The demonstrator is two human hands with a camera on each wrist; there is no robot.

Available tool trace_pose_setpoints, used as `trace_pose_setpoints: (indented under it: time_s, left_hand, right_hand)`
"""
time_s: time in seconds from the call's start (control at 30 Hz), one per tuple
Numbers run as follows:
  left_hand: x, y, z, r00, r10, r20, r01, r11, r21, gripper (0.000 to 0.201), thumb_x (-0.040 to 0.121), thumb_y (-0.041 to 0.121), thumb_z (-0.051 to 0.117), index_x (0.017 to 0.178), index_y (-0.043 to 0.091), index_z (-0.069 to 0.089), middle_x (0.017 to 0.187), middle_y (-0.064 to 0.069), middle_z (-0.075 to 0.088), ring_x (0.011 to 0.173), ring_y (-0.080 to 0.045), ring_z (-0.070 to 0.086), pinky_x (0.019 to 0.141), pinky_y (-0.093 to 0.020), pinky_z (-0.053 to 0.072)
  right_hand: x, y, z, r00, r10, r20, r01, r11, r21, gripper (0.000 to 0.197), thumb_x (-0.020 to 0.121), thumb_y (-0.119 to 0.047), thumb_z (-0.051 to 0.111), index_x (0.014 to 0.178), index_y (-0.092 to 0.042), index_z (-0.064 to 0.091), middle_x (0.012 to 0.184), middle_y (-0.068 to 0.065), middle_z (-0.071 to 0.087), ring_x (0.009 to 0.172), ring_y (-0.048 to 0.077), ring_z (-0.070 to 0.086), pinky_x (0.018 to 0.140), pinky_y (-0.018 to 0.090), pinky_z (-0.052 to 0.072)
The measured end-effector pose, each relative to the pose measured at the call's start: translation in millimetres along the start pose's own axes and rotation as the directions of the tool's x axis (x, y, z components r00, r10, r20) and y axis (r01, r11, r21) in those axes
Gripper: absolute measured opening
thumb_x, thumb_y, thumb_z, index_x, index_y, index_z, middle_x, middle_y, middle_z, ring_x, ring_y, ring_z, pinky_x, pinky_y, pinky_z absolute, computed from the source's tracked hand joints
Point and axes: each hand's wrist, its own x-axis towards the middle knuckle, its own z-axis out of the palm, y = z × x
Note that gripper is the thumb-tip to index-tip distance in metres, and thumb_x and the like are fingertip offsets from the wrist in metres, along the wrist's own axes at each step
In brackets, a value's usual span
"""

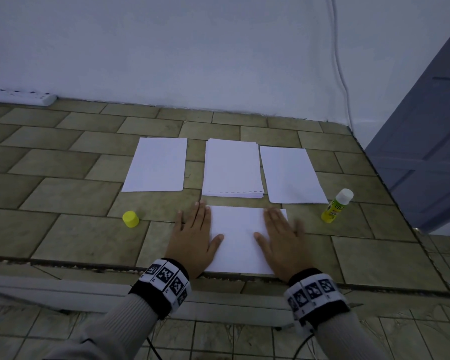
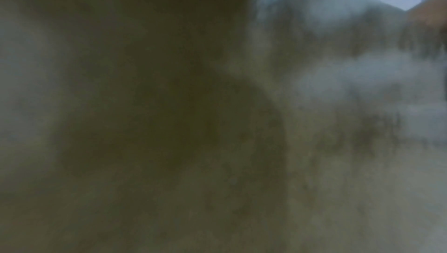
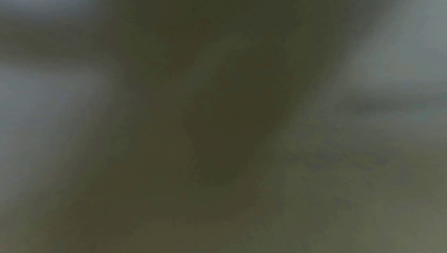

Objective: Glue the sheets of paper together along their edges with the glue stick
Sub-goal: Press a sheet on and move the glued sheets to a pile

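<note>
- While both palms lay flat on the near sheet, the head view showed the pressing step, as I judged it: the left hand covered the sheet's left edge and the right hand its right edge, as if to seat a glued seam.
- Fingers of both hands were straight and close together, clamped on nothing; each thumb pointed inward across the white paper, and both wrists sat at the near edge of the tiled surface.
- Beyond the hands lay a left sheet, a middle stack and a right sheet, side by side and just apart from one another, the stack's near edge just beyond the pressed sheet.
- Near the right sheet's near corner, the glue stick stood tilted, its white end uppermost, well apart from the right hand; its yellow cap sat off to the left, near the left hand.
- Next, by my reckoning, the hands would lift off and the right hand would reach out to the right for the stick, then run it along a fresh edge; whether the near sheet was one layer or several I could not tell.
- From the left wrist view came only blur: a dark olive mass with a pale patch at upper right, perhaps paper; no fingers could be made out there.
- From the right wrist view came dark, noisy blur as well, fitting a wrist resting low; nothing of the fingers or the sheet was legible.
</note>
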Motion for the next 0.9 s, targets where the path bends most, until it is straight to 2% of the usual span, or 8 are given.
trace_pose_setpoints:
  time_s: [0.13,0.27,0.37,0.47,0.57,0.63,0.77,0.9]
  left_hand:
    - [-1,1,-1,1.0,0.005,-0.002,-0.005,1.0,0.015,0.106,0.079,0.067,-0.029,0.154,0.004,0.01,0.163,-0.011,0.006,0.151,-0.023,0.002,0.118,-0.049,0.0]
    - [0,1,-2,1.0,0.005,-0.01,-0.005,1.0,0.011,0.104,0.079,0.067,-0.028,0.155,0.006,0.01,0.163,-0.011,0.005,0.151,-0.024,0.002,0.119,-0.051,0.001]
    - [1,1,-1,1.0,0.004,0.002,-0.004,1.0,0.016,0.103,0.078,0.067,-0.029,0.155,0.008,0.007,0.163,-0.009,0.003,0.151,-0.023,-0.001,0.119,-0.05,-0.001]
    - [0,0,-1,1.0,0.002,0.019,-0.001,1.0,-0.004,0.096,0.088,0.066,-0.017,0.154,0.007,0.018,0.162,-0.011,0.014,0.15,-0.025,0.01,0.118,-0.053,0.007]
    - [0,-1,1,0.999,-0.004,0.033,0.004,1.0,-0.009,0.086,0.096,0.062,-0.002,0.148,0.004,0.034,0.156,-0.015,0.03,0.145,-0.029,0.028,0.114,-0.056,0.021]
    - [0,0,0,1.0,0.003,0.014,-0.003,1.0,-0.014,0.088,0.095,0.062,-0.004,0.149,0.004,0.032,0.157,-0.015,0.028,0.145,-0.029,0.027,0.114,-0.055,0.018]
    - [-1,-1,0,1.0,0.012,-0.019,-0.012,1.0,-0.007,0.098,0.085,0.067,-0.02,0.154,0.008,0.015,0.162,-0.01,0.008,0.15,-0.024,0.007,0.116,-0.047,-0.003]
    - [-1,0,1,1.0,0.0,-0.025,0.0,1.0,0.003,0.092,0.09,0.065,-0.013,0.153,0.007,0.021,0.161,-0.012,0.017,0.149,-0.025,0.014,0.117,-0.049,0.005]
  right_hand:
    - [-10,22,-9,0.996,0.091,0.016,-0.09,0.994,-0.055,0.11,0.066,-0.069,-0.037,0.153,-0.017,0.003,0.161,-0.003,0.002,0.148,0.011,0.0,0.117,0.051,0.0]
    - [-4,7,-14,0.988,0.151,-0.016,-0.152,0.988,-0.037,0.117,0.063,-0.069,-0.04,0.153,-0.012,0.01,0.161,0.002,0.007,0.148,0.018,0.005,0.116,0.052,0.0]
    - [4,-23,-14,0.999,0.036,-0.031,-0.035,0.999,0.042,0.107,0.069,-0.071,-0.029,0.153,-0.014,0.005,0.161,0.001,0.001,0.148,0.016,-0.001,0.117,0.049,-0.003]
    - [10,-49,-3,0.996,-0.085,0.001,0.084,0.992,0.089,0.116,0.06,-0.071,-0.039,0.153,-0.014,0.002,0.161,0.0,0.0,0.148,0.013,-0.005,0.116,0.046,-0.009]
    - [13,-49,8,0.994,-0.106,-0.018,0.107,0.992,0.073,0.11,0.068,-0.069,-0.035,0.153,-0.015,0.009,0.161,0.0,0.008,0.148,0.013,0.002,0.115,0.048,-0.009]
    - [12,-35,9,0.996,-0.079,-0.037,0.081,0.996,0.033,0.104,0.072,-0.067,-0.034,0.153,-0.018,0.009,0.161,-0.003,0.009,0.148,0.01,0.004,0.116,0.049,-0.008]
    - [8,0,1,0.998,0.052,-0.022,-0.052,0.999,0.014,0.096,0.074,-0.067,-0.025,0.153,-0.021,0.001,0.161,-0.008,-0.002,0.147,0.006,-0.003,0.118,0.051,-0.003]
    - [5,3,-3,0.987,0.156,-0.034,-0.157,0.987,-0.021,0.096,0.078,-0.065,-0.022,0.153,-0.015,0.013,0.161,-0.003,0.008,0.148,0.011,0.006,0.113,0.055,-0.01]
